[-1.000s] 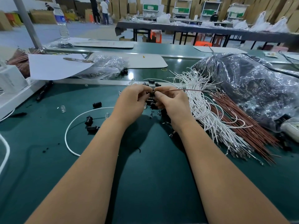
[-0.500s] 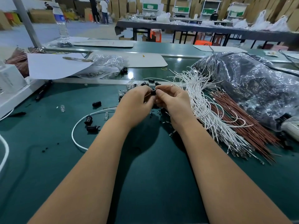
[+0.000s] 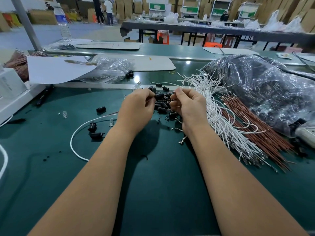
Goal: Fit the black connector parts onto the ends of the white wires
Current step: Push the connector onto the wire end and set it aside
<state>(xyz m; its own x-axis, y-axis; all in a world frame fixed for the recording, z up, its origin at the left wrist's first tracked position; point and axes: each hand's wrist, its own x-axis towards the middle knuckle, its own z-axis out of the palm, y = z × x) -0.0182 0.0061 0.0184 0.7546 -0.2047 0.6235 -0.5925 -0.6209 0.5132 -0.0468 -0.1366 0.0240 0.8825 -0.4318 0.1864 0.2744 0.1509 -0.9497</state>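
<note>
Black connector part (image 3: 159,95) pinched in my left hand (image 3: 138,108); right hand (image 3: 189,106) at three o'clock pinching wire end. Align straight, push until seated.

No text can be read. The blue label on the water bottle (image 3: 62,18) and the faint grey print on the white box (image 3: 9,83) at the left edge are both too blurred to make out.
</note>
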